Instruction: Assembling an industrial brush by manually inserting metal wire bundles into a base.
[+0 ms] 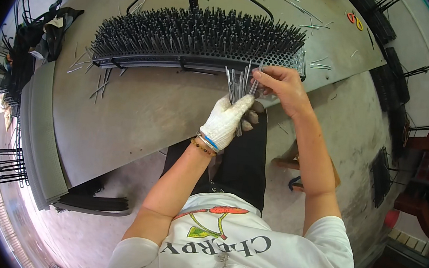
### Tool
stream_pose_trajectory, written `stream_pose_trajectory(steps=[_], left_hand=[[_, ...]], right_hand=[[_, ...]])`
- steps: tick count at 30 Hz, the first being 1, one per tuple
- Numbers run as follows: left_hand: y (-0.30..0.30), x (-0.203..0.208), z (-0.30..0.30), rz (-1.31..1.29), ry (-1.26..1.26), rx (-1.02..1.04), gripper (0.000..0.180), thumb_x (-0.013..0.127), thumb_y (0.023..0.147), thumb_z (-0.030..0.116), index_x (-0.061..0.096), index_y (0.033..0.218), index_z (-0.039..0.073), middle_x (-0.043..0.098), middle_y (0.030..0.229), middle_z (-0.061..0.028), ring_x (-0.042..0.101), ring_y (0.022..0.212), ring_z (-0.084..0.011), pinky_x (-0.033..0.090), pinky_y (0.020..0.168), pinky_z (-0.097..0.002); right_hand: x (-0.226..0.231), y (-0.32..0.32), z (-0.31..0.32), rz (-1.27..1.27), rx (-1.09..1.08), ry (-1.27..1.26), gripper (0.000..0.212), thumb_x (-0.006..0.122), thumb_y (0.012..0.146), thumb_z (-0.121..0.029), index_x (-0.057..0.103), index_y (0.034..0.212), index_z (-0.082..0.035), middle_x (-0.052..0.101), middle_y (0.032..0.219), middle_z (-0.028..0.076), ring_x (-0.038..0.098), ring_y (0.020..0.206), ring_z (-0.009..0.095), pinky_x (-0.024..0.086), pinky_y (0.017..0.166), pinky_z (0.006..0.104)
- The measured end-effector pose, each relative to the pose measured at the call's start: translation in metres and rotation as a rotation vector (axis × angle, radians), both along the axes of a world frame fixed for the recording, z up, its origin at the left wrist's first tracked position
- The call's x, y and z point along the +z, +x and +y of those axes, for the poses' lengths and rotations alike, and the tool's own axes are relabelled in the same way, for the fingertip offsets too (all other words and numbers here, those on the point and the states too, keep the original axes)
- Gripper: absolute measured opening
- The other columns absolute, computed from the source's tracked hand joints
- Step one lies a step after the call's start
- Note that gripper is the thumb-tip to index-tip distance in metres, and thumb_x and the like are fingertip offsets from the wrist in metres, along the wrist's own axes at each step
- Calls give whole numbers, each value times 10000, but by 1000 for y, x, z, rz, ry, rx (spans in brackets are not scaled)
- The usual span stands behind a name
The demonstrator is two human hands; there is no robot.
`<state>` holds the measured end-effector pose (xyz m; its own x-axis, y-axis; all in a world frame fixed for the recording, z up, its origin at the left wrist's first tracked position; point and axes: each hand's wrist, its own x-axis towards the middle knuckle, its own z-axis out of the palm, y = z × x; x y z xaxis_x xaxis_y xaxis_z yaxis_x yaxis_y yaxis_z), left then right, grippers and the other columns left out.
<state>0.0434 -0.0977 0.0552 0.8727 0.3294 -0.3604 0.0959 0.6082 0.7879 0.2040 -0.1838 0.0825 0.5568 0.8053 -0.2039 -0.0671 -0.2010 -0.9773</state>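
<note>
My left hand [225, 118], in a white knit glove, is closed round a bundle of thin metal rods [237, 84] that fan out above the fist. Bare and pinching, my right hand [281, 87] has its thumb and fingertips at the upper end of a rod on the bundle's right side. Just beyond both hands stands a black perforated rack [180, 60], its holes densely filled with upright dark rods [199, 30]. Part of the rack's right front edge is hidden behind my right hand.
The rack stands on a large grey table [122, 119] with loose rods [102, 85] scattered about. Orange-handled scissors [355, 20] lie at the far right. Curved grey perforated sheets [37, 131] stand at the left edge. A wooden stool [287, 163] is beside my right arm.
</note>
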Motion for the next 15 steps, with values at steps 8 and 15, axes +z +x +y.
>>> stream_pose_trajectory(steps=[8,15], left_hand=[[-1,-5,2,65,172,106,273,577,936,313,607,933,43,586,701,-6,527,567,-56,416,481,-190],[2,-14,2,27,-8,75,194,578,932,188,559,1039,27,606,851,-49,567,669,-91,467,529,-213]], right_hand=[[8,5,6,105,-52,66,216,657,898,-202,689,1004,-17,696,903,49,622,758,79,485,682,208],[5,31,32,-392,-368,528,258,684,865,-57,640,1105,26,698,887,54,645,833,99,517,762,233]])
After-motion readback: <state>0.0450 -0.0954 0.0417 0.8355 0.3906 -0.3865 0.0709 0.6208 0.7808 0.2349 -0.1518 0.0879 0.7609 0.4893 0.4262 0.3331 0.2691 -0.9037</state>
